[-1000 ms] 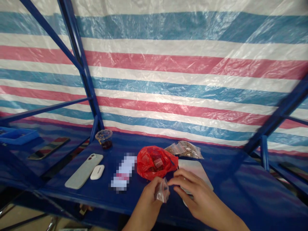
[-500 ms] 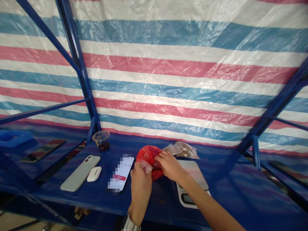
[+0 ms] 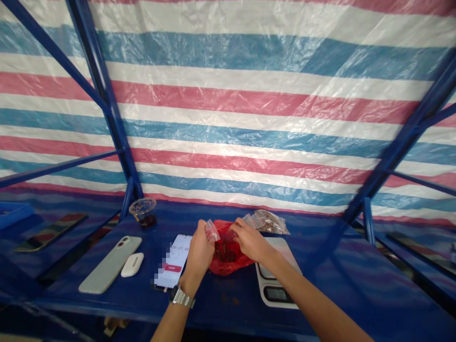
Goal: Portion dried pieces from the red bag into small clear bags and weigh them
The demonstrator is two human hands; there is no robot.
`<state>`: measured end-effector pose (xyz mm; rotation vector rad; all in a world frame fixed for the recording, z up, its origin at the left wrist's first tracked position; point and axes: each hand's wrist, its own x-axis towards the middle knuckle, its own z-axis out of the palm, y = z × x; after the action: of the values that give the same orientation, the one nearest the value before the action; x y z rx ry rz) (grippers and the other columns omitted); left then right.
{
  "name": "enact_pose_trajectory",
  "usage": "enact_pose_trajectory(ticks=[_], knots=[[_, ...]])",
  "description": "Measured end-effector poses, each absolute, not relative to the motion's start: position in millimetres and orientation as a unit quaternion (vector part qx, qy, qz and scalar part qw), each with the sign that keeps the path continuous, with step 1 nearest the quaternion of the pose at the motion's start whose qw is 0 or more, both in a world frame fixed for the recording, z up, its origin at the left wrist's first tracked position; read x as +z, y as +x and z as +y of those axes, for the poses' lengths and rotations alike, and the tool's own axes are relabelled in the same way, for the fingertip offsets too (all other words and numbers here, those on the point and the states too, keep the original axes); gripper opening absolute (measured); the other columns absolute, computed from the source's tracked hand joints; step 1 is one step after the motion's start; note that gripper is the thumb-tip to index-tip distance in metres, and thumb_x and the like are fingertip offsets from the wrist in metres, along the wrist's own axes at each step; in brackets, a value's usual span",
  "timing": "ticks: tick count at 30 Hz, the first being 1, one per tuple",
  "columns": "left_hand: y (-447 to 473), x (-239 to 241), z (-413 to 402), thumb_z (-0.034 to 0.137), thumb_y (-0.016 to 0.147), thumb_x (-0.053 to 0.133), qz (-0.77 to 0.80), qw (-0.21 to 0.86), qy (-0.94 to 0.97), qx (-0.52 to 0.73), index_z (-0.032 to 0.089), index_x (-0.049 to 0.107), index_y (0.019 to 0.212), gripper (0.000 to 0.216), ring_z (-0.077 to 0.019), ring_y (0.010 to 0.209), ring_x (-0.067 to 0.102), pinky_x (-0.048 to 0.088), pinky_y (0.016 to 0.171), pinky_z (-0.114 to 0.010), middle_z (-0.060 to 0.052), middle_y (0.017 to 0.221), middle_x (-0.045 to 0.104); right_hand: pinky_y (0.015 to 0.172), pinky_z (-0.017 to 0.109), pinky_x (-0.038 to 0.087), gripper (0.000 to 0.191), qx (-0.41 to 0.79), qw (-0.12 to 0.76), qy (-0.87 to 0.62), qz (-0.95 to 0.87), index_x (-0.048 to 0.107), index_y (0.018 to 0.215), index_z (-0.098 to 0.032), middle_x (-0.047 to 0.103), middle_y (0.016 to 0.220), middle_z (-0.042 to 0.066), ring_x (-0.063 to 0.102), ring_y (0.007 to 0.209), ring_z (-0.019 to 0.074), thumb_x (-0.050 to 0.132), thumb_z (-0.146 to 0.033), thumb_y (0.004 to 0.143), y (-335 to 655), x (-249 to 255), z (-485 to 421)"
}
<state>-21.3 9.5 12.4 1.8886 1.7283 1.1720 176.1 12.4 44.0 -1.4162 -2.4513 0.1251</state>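
Observation:
My left hand (image 3: 198, 251) is closed on a small clear zip bag (image 3: 212, 230), held up at the left edge of a red plastic bag (image 3: 227, 254) on the blue shelf (image 3: 320, 266). My right hand (image 3: 249, 240) reaches into the red bag's mouth, fingers curled inside it; what they grip is hidden. A wristwatch (image 3: 181, 297) sits on my left wrist. Behind the red bag lies a heap of small filled clear bags (image 3: 266, 221).
A white digital scale (image 3: 276, 289) lies under my right forearm. Left of my hands are a lit phone (image 3: 174, 261), a white earbud case (image 3: 132, 264), a pale phone face down (image 3: 110, 263) and a clear cup (image 3: 143, 211). Blue frame posts stand on both sides.
Both hands moved forward from near the shelf's front edge to the red bag. My left hand raised the small clear bag. My right hand went into the red bag.

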Motion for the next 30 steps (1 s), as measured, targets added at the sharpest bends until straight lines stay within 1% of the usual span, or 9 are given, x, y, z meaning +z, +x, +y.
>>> enact_pose_trajectory(ticks=[3,5,7,11,17,21,24,26,30], knots=[[-27,19,-5,0.006,0.084,0.048,0.569,0.176,0.648,0.474,0.023,0.048,0.09,0.019,-0.0186,0.076,0.065,0.044,0.068,-0.027,0.001,0.082,0.065,0.097,0.036,0.05,0.037,0.026,0.205,-0.475,-0.856,0.063,0.121,-0.019,0.058,0.12,0.01,0.063,0.107,0.0224,0.049,0.0,0.093,177,53,5],[-29,20,-12,0.004,0.081,0.047,0.559,0.167,0.644,0.496,0.023,0.051,0.089,0.021,-0.0183,0.077,0.063,0.044,0.07,-0.027,0.0,0.083,0.064,0.1,0.039,0.05,0.044,0.007,0.217,-0.456,-0.863,0.063,0.123,-0.021,0.058,0.122,0.01,0.062,0.11,0.0234,0.047,0.003,0.091,175,59,-2],[-27,20,-17,0.003,0.078,0.047,0.558,0.16,0.628,0.519,0.023,0.051,0.087,0.022,-0.0174,0.074,0.06,0.043,0.068,-0.027,0.001,0.079,0.062,0.101,0.04,0.05,0.045,-0.003,0.209,-0.445,-0.871,0.064,0.123,-0.02,0.058,0.123,0.011,0.062,0.111,0.0242,0.045,0.004,0.091,173,62,-9],[-21,15,-21,0.002,0.074,0.05,0.556,0.161,0.597,0.555,0.023,0.052,0.086,0.024,-0.0161,0.07,0.057,0.043,0.065,-0.026,0.003,0.077,0.059,0.102,0.041,0.051,0.039,-0.011,0.199,-0.447,-0.872,0.066,0.122,-0.018,0.059,0.123,0.013,0.061,0.112,0.0257,0.045,0.0,0.094,170,65,-19],[-17,-1,-26,0.008,0.082,0.051,0.547,0.158,0.596,0.567,0.022,0.056,0.091,0.018,-0.019,0.077,0.057,0.047,0.073,-0.031,-0.001,0.084,0.059,0.107,0.044,0.044,0.05,-0.055,0.146,-0.461,-0.874,0.068,0.123,-0.019,0.064,0.128,0.01,0.054,0.119,0.0293,0.056,0.005,0.081,169,53,-25],[-19,-16,-32,0.014,0.087,0.049,0.554,0.087,0.593,0.577,0.022,0.056,0.098,0.014,-0.0248,0.098,0.058,0.051,0.091,-0.044,-0.007,0.103,0.058,0.108,0.045,0.038,0.043,-0.067,0.108,-0.462,-0.878,0.07,0.121,-0.017,0.067,0.123,0.011,0.048,0.125,0.0327,0.061,-0.001,0.082,166,37,-29],[-23,-28,-45,0.027,0.089,0.058,0.585,0.019,0.565,0.582,0.021,0.055,0.101,0.014,-0.0309,0.11,0.056,0.051,0.094,-0.052,-0.015,0.121,0.052,0.107,0.045,0.036,0.04,-0.071,0.093,-0.475,-0.872,0.07,0.119,-0.016,0.068,0.12,0.012,0.049,0.124,0.0332,0.06,-0.002,0.082,164,31,-31],[-26,-34,-59,0.035,0.086,0.065,0.61,0.005,0.545,0.575,0.021,0.054,0.098,0.021,-0.0323,0.105,0.056,0.052,0.09,-0.053,-0.015,0.117,0.052,0.105,0.045,0.035,0.04,-0.078,0.087,-0.484,-0.867,0.07,0.118,-0.015,0.068,0.121,0.013,0.048,0.125,0.0338,0.059,-0.001,0.082,163,29,-32],[-24,-37,-82,0.041,0.089,0.063,0.635,0.133,0.557,0.517,0.024,0.048,0.089,0.023,-0.0237,0.073,0.058,0.052,0.069,-0.041,-0.005,0.09,0.055,0.103,0.044,0.034,0.036,-0.075,0.078,-0.494,-0.863,0.069,0.112,-0.014,0.069,0.118,0.013,0.048,0.124,0.0338,0.057,-0.001,0.08,163,29,-32]])
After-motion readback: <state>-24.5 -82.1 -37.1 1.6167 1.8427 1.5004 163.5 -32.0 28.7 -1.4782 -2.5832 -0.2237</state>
